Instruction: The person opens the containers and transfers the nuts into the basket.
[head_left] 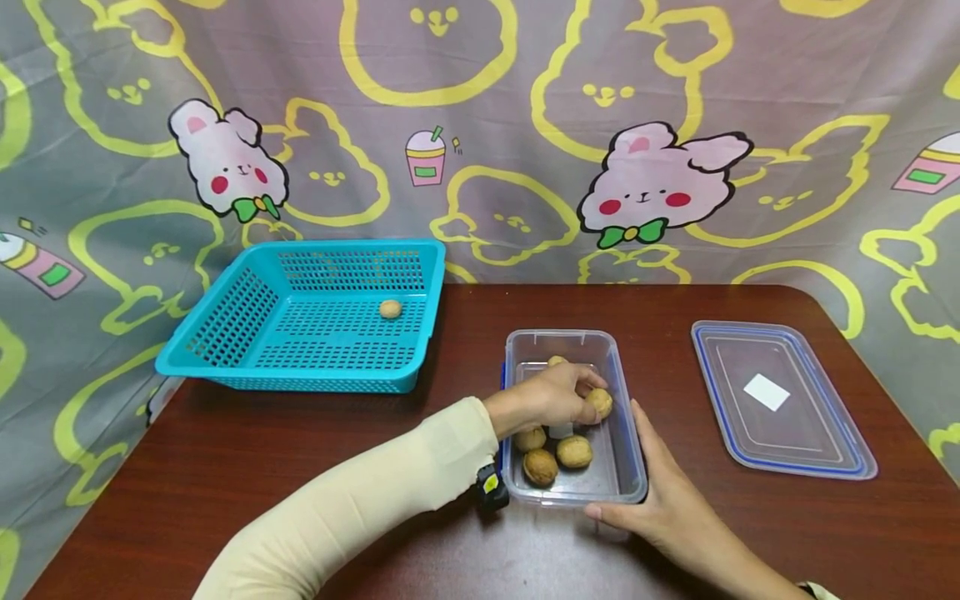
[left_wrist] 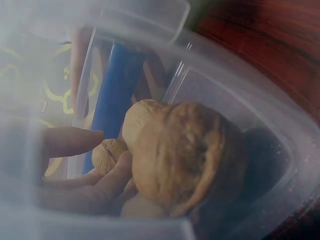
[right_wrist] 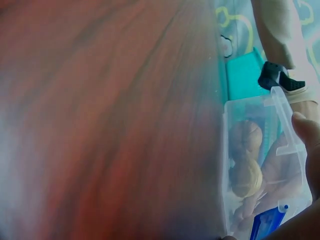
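Observation:
A clear plastic container [head_left: 551,497] with blue side clips stands on the table with several walnuts inside. My left hand [head_left: 551,396] reaches into it and pinches a walnut [head_left: 598,403] near the right wall. Other walnuts lie in the near part, one of them a darker walnut [head_left: 540,467], and another sits partly hidden behind the hand. In the left wrist view, thumb and fingers meet on the pinched walnut [left_wrist: 106,156], behind a large near walnut [left_wrist: 185,155]. My right hand [head_left: 671,500] holds the container's near right corner, thumb along the front rim and fingers along the right wall.
A turquoise perforated basket [head_left: 300,382] stands at the back left with a single walnut [head_left: 390,309] in it. The container's clear lid [head_left: 780,400], edged in blue, lies flat on the right. Behind the brown table [head_left: 420,533] hangs a patterned curtain [head_left: 495,125].

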